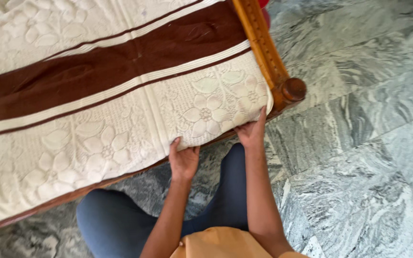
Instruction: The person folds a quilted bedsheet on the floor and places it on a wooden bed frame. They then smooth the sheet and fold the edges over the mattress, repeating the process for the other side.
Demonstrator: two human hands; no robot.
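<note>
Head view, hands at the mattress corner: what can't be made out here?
- Left hand: fingertips go under the cream floral mattress cover; grip hidden.
- Right hand: palm side hidden against the cover's edge, head view.
- Wooden bed frame: mostly covered by the mattress; its far end cut by the top edge.
- Red thing behind the frame: cut by the top edge, kind unclear.
- Space under the bed: hidden by the frame.

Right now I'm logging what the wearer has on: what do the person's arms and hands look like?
Both forearms are bare, with no sleeves, gloves, rings, bracelets or watch showing on the left hand or the right hand. Lower in view are an orange top and dark blue leggings.
</note>
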